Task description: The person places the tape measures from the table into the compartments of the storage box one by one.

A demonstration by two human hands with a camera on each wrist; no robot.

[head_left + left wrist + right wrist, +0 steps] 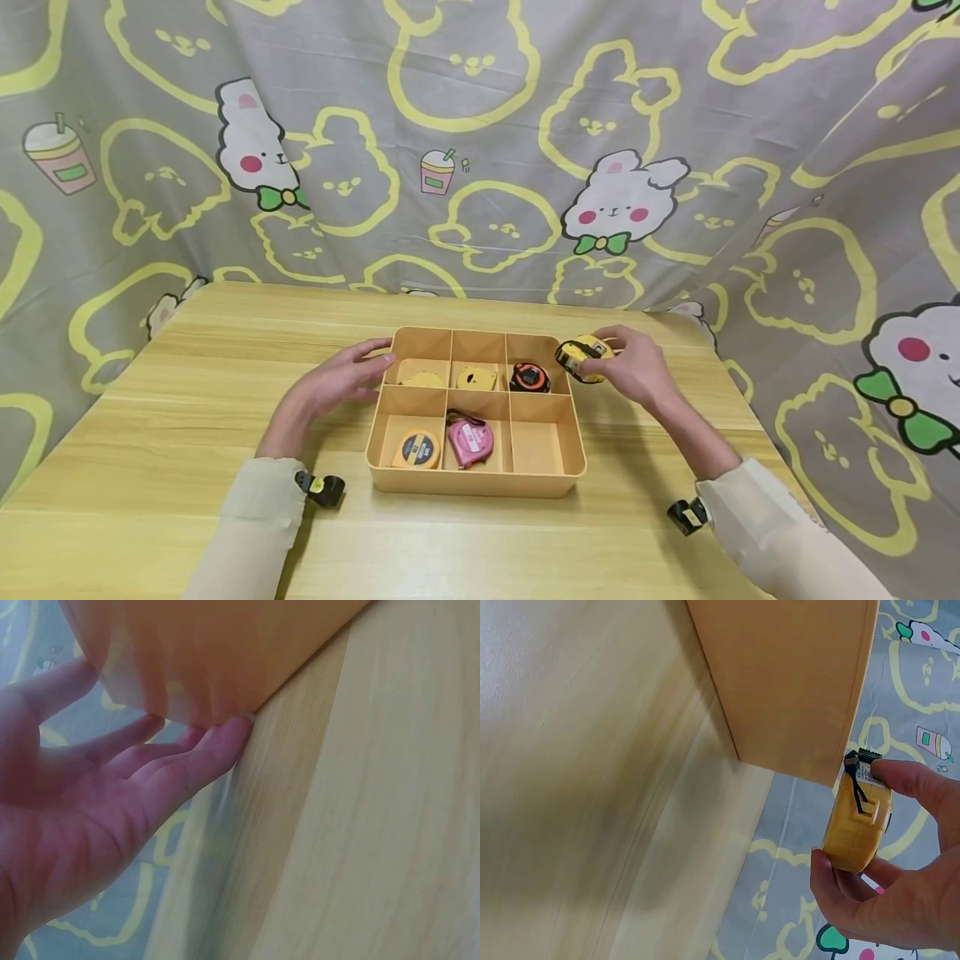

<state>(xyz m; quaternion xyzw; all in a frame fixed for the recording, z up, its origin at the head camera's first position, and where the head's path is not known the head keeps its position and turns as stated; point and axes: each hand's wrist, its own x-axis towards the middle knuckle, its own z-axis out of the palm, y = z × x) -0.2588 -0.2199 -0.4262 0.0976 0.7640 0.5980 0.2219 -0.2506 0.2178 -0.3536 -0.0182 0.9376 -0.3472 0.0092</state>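
Observation:
An orange divided box (480, 482) with several compartments stands on the table. My left hand (341, 379) touches its left wall; in the left wrist view the fingers (191, 757) lie extended against that wall. Between thumb and fingers, my right hand (637, 364) pinches a yellow tape measure (581, 357) with a black strap (860, 787), held at the box's back right corner. A black and orange tape measure (530, 377) sits in the back right compartment. The front row holds a yellow-orange tape measure (417, 450) at left and a pink tape measure (471, 442) in the middle.
Two yellow items, a left one (423, 379) and a middle one (477, 378), lie partly hidden in the back row. The wooden table (150, 417) reaches a patterned grey curtain (480, 225) behind and at the sides. A small black camera sits on each wrist.

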